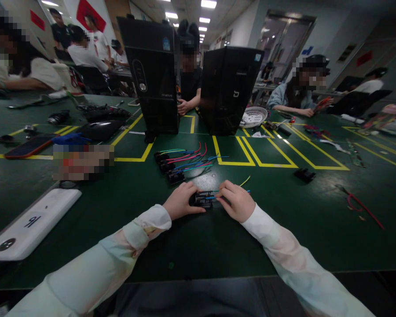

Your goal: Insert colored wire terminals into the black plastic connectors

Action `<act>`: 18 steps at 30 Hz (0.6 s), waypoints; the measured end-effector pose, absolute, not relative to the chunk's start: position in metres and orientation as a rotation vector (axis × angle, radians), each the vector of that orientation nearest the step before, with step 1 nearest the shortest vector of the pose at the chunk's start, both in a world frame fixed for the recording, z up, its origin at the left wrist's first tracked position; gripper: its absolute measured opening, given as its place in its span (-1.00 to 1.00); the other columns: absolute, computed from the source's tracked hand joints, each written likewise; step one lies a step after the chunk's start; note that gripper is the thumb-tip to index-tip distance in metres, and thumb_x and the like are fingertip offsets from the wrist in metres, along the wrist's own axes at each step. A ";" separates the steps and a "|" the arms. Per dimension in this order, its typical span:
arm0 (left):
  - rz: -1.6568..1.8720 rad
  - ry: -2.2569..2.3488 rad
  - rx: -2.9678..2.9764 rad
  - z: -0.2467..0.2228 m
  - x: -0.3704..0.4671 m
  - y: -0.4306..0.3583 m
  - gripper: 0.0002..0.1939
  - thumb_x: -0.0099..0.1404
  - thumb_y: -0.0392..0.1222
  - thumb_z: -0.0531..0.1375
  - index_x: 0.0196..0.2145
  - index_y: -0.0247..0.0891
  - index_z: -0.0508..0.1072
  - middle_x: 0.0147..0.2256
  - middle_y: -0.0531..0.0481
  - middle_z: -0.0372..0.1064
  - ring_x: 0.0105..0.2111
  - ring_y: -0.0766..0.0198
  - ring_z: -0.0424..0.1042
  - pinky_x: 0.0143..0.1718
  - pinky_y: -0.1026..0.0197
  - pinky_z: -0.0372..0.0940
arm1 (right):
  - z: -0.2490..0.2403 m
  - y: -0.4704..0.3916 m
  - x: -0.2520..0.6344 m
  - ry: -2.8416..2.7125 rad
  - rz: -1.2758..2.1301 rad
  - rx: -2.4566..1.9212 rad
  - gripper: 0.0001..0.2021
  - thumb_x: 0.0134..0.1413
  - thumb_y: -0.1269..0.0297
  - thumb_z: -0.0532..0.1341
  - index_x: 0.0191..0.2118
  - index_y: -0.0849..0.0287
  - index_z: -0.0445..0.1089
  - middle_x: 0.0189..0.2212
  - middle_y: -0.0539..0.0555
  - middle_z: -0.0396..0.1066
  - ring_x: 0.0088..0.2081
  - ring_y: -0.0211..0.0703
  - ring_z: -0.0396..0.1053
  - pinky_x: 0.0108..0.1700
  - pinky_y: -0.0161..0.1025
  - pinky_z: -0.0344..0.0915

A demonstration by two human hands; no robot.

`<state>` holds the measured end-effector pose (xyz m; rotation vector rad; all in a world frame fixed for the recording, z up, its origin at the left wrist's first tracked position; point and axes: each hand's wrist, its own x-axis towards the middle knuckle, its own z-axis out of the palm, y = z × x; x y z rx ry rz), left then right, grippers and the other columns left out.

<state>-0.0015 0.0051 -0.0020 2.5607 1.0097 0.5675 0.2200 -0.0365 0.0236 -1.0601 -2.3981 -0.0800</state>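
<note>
My left hand (184, 201) is closed round a small black connector block (203, 199) just above the green table. My right hand (236, 200) pinches thin blue wires (212, 197) that run out of the block's right side. A yellow-green wire end (246, 181) sticks up behind my right fingers. Just beyond my hands lies a row of similar black connector blocks (176, 177), with pink, blue and green wires (193, 159) trailing to the right. My fingers partly hide the block and the wire ends.
Two black computer towers (158, 79) stand at the table's middle, a person behind them. A white numbered case (36, 222) lies at left. Right of my hands are a loose black block (304, 175) and a red wire (366, 207). Yellow tape (277, 165) marks the green tabletop.
</note>
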 end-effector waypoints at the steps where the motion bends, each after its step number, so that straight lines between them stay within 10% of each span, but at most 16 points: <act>1: 0.563 1.013 2.562 -0.002 -0.002 0.005 -0.43 0.00 0.18 0.24 -0.14 -0.26 0.36 -0.22 -0.09 0.25 -0.21 0.10 0.24 -0.18 0.09 0.22 | 0.024 -0.036 0.220 -2.381 -0.098 -1.089 -0.90 0.12 0.40 0.04 -0.34 0.19 0.28 -0.33 0.11 0.25 -0.33 -0.20 0.25 -0.31 -0.26 0.20; 18: 0.574 1.017 2.589 -0.003 -0.002 0.005 -0.43 0.00 0.21 0.23 -0.16 -0.25 0.36 -0.23 -0.08 0.24 -0.22 0.10 0.23 -0.20 0.09 0.21 | 0.025 -0.039 0.219 -2.361 0.008 -1.124 -0.95 0.08 0.42 0.08 -0.33 0.19 0.27 -0.33 0.10 0.26 -0.31 -0.18 0.28 -0.29 -0.26 0.22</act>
